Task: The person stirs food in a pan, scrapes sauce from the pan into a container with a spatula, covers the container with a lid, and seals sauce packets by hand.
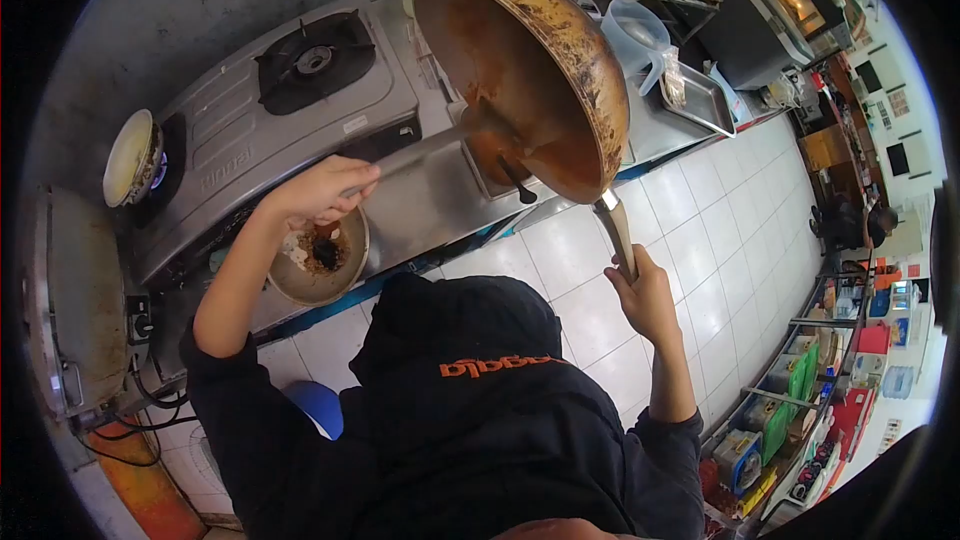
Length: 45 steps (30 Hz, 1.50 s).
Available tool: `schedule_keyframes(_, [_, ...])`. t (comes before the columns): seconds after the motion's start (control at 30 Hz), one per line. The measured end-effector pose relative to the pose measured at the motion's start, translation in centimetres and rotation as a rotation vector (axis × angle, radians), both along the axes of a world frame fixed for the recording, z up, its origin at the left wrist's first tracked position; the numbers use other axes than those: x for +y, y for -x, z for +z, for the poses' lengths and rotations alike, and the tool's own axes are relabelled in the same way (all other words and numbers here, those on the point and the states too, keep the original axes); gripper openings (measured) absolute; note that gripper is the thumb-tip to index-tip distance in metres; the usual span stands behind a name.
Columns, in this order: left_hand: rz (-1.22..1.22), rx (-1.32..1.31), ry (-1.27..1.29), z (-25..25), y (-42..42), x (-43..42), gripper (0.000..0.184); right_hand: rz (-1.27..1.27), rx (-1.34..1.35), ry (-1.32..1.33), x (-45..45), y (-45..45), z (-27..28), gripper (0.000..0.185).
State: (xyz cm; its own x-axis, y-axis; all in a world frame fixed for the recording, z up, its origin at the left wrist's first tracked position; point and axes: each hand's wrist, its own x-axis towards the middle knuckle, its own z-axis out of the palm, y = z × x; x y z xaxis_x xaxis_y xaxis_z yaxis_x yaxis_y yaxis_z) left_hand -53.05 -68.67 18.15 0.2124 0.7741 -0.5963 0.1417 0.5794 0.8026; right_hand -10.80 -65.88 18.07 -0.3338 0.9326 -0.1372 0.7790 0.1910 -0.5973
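Head view: left hand [325,195] clenched round a long utensil [418,151], far end blurred at the wok [505,35]; right hand [648,300] grips the wok handle [619,238]. Wok held tipped above the worktop [400,215], over a container [474,172] with reddish sauce. Bowl [322,294] of dry and dark ingredients beneath left hand. Likely scraping sauce out; next move calls for steady tilt, utensil close along the wok wall.

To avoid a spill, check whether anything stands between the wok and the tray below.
Yes: the utensil in the left hand reaches to the mouth of the wok, and a slim dark thing juts over the tray; nothing else visible.
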Motion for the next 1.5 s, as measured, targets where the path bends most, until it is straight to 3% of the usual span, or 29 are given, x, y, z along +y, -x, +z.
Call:
schedule_keyframes(0.17, [0.073, -0.052, -0.092, 0.1, -0.1, 1.7, 0.034, 0.011, -0.001, 0.015, 0.0, 0.6, 0.6, 0.022])
schedule_keyframes(0.47, [-0.061, 0.002, 0.024, -0.7, 1.4, 0.2, 0.037, 0.010, -0.004, 0.008, 0.2, 0.5, 0.6, 0.023])
schedule_keyframes(0.63, [-0.098, -0.133, -0.079, 1.6, 0.2, 0.7, 0.036, 0.022, 0.008, 0.007, 0.3, 0.8, 0.4, 0.023])
schedule_keyframes(0.77, [-0.132, -0.180, -0.044, 0.1, 0.1, 1.9, 0.036, 0.027, 0.017, 0.020, 0.1, 1.1, 0.6, 0.024])
schedule_keyframes(0.93, [-0.112, -0.149, 0.098, -1.6, 2.2, 2.0, 0.037, 0.006, 0.019, 0.042, 0.1, 1.4, 1.3, 0.024])
schedule_keyframes(1.23, [-0.097, -0.072, -0.035, -0.6, 2.4, 2.8, 0.036, -0.006, 0.032, 0.004, 0.4, 1.5, 1.0, 0.024])
schedule_keyframes(1.5, [-0.100, -0.009, -0.006, -1.7, 3.0, 2.7, 0.038, -0.002, 0.027, -0.017, 0.5, 1.9, 0.7, 0.023])
